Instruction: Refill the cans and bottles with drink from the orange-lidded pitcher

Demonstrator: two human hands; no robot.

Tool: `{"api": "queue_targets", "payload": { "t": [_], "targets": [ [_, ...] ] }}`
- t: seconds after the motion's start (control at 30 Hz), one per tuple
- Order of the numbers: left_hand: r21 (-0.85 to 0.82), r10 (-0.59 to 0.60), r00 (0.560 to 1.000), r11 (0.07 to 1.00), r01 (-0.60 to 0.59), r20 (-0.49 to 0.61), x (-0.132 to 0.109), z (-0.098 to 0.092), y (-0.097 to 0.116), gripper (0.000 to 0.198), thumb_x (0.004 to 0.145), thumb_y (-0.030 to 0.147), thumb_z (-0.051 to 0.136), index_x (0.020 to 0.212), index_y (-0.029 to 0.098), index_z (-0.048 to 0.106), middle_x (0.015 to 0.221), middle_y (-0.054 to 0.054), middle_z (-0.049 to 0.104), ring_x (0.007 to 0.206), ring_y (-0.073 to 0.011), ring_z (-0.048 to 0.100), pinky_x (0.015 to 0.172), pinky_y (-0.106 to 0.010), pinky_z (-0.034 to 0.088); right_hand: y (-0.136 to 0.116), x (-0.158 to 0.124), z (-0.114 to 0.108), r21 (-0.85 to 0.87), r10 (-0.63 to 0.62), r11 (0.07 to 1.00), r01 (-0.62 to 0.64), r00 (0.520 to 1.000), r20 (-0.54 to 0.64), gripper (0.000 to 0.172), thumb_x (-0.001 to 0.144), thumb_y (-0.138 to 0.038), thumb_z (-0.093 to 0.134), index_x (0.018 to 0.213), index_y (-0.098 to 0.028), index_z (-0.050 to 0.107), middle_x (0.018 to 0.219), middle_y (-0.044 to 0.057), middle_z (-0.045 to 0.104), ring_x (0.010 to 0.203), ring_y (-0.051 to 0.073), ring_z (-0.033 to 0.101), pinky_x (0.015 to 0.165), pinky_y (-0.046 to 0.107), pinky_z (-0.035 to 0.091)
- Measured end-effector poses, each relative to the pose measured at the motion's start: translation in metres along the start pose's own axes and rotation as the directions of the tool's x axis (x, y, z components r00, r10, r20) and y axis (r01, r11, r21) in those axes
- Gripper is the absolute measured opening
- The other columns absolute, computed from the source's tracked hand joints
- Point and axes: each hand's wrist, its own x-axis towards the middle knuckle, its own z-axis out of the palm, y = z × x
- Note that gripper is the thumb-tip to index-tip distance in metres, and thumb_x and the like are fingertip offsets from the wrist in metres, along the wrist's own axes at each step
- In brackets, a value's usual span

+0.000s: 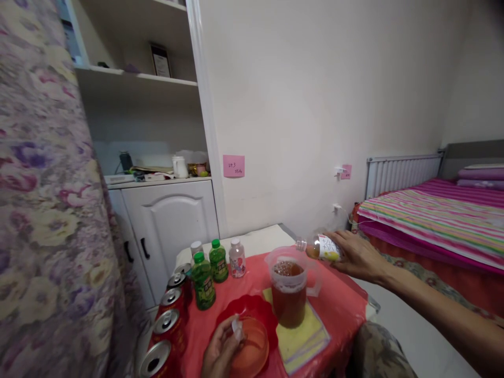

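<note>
My right hand (356, 255) is closed round a small clear bottle (321, 248) with a white label, tipped on its side with its open mouth over a clear plastic pitcher (289, 287) of brown liquid. The pitcher stands on a yellow cloth (305, 336) on the red-covered table (338, 304). My left hand (220, 350) pinches a small whitish object, perhaps the cap, at the rim of a red bowl (248, 336) near the table's front edge.
Two green bottles (203, 281) and two clear ones (237, 258) stand at the table's back left, with red cans (167, 325) in a row along the left edge. A floral curtain (47, 210) hangs left, a white cabinet (165, 220) behind, a striped bed (433, 218) right.
</note>
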Motion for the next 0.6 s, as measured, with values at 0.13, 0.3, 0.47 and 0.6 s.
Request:
{"api": "queue_targets", "payload": {
  "t": [0.13, 0.3, 0.47, 0.6],
  "targets": [
    [-0.006, -0.006, 1.0, 1.0, 0.005, -0.012, -0.0031, 0.0019, 0.0019, 0.06, 0.059, 0.05, 0.091, 0.106, 0.017, 0.072, 0.098, -0.008, 0.077, 0.086, -0.0225, 0.07, 0.079, -0.03, 0.055, 0.0001, 0.0017, 0.0001, -0.016, 0.002, 1.0, -0.002, 1.0, 0.002, 0.056, 0.08, -0.026, 0.063, 0.134, -0.017, 0.053, 0.112, 0.013, 0.066, 0.097, 0.03, 0.062, 0.077, 0.038, 0.046],
    [-0.011, -0.004, 1.0, 1.0, 0.004, -0.011, -0.005, 0.0048, 0.0042, 0.06, 0.061, 0.05, 0.09, 0.107, 0.016, 0.071, 0.094, -0.007, 0.076, 0.083, -0.0204, 0.069, 0.077, -0.028, 0.055, 0.0003, 0.0028, -0.0003, -0.029, -0.022, 0.999, 0.022, 1.0, 0.0, 0.056, 0.08, -0.025, 0.062, 0.134, -0.016, 0.052, 0.115, 0.014, 0.065, 0.102, 0.031, 0.062, 0.08, 0.037, 0.046],
    [-0.018, -0.006, 0.999, 1.0, 0.005, -0.035, -0.0052, 0.0066, 0.0073, 0.06, 0.057, 0.048, 0.092, 0.103, 0.016, 0.072, 0.093, -0.006, 0.076, 0.079, -0.0197, 0.068, 0.075, -0.028, 0.054, -0.0006, 0.0045, -0.0023, -0.036, -0.024, 0.999, 0.025, 1.0, 0.007, 0.055, 0.081, -0.027, 0.062, 0.134, -0.017, 0.052, 0.113, 0.013, 0.065, 0.102, 0.031, 0.062, 0.079, 0.038, 0.046],
    [-0.016, -0.004, 1.0, 1.0, 0.003, -0.022, -0.0057, 0.0068, 0.0072, 0.058, 0.059, 0.048, 0.091, 0.104, 0.016, 0.072, 0.09, -0.005, 0.075, 0.078, -0.0189, 0.067, 0.076, -0.028, 0.054, -0.0013, 0.0058, -0.0031, -0.035, -0.017, 0.999, 0.017, 1.0, 0.007, 0.055, 0.081, -0.026, 0.063, 0.134, -0.017, 0.053, 0.113, 0.013, 0.065, 0.1, 0.031, 0.062, 0.078, 0.038, 0.045]
  ]
}}
